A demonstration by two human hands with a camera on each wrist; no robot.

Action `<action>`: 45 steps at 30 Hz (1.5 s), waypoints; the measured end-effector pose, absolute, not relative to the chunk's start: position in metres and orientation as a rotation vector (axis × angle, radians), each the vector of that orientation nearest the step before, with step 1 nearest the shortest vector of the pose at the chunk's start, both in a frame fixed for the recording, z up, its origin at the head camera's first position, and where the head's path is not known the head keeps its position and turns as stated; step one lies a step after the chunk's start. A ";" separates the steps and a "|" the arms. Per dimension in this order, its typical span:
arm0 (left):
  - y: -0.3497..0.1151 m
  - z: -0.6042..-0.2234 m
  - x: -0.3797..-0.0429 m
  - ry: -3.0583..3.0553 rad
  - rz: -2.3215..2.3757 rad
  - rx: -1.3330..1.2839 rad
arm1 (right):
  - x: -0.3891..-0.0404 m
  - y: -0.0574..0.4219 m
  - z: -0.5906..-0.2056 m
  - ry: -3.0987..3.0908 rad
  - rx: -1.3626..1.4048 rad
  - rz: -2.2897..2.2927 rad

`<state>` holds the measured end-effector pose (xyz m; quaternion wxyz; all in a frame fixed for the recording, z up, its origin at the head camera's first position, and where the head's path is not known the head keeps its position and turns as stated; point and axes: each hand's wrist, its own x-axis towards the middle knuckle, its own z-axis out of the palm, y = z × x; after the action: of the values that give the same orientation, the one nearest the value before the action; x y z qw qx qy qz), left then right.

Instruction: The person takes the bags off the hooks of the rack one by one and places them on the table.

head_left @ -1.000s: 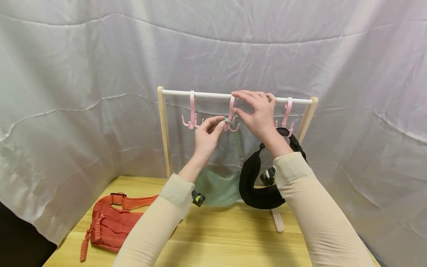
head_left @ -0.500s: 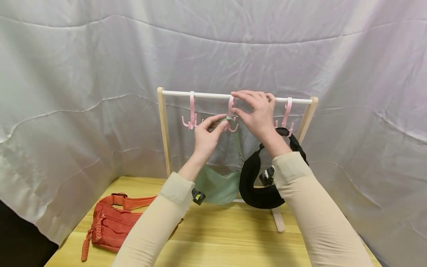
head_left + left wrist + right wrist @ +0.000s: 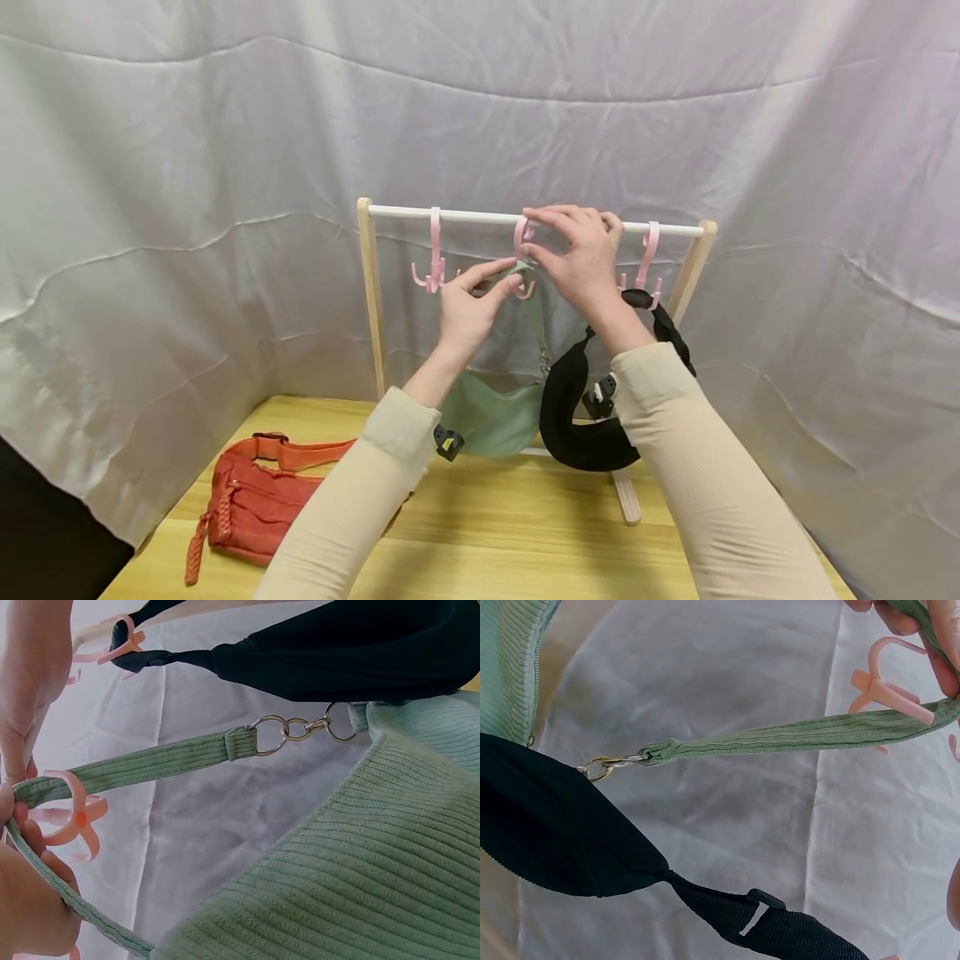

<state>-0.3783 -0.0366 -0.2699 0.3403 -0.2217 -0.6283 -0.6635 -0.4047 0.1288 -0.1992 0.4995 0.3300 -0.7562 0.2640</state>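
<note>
My left hand (image 3: 467, 310) pinches the strap (image 3: 142, 763) of a light green ribbed shoulder bag (image 3: 491, 412) between thumb and fingers. The strap's top lies at the prongs of the middle pink hook (image 3: 79, 817), while the bag hangs below, joined to the strap by metal rings (image 3: 298, 729). My right hand (image 3: 585, 258) holds the stem of that same pink hook near the white rail (image 3: 480, 217), thumb and fingers about it. In the head view my fingers partly hide the hook and strap, so whether the strap sits over a prong is unclear.
A black bag (image 3: 573, 408) hangs from the right pink hook (image 3: 647, 258), beside the green one. Another pink hook (image 3: 434, 250) is on the rail's left part. On the wooden table (image 3: 480, 533) lies a red bag (image 3: 258, 504), partly behind my left sleeve. Grey cloth (image 3: 480, 100) surrounds the rack.
My left hand's fingertips have shifted slightly right, and the strap loop sits a little higher at the middle hook. My right hand keeps its hold on the stem.
</note>
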 end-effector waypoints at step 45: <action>-0.033 -0.274 -0.378 -1.626 -1.762 -0.683 | -0.408 0.126 -0.199 -1.871 0.786 0.660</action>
<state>-0.3782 -0.0331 -0.2737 0.3186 -0.2599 -0.6183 -0.6699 -0.4083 0.1261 -0.1990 0.4827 0.3227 -0.7678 0.2709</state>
